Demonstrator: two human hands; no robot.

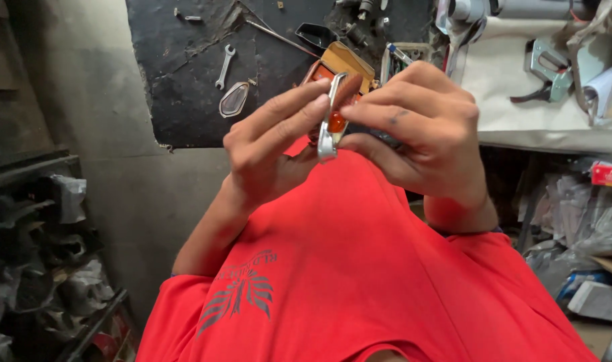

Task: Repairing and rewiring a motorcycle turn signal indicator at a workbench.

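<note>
Spanner [225, 66] on dark mat [185, 100], cluttered workshop

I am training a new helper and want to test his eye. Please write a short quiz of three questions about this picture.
1. True or false: both hands hold the small part.
2. What colour is the lens in the small part? A green, B orange, C blue.
3. Which tool lies on the dark mat?

Key:
1. True: the left hand and the right hand both grip the small part.
2. B.
3. A wrench on the dark mat.
</note>
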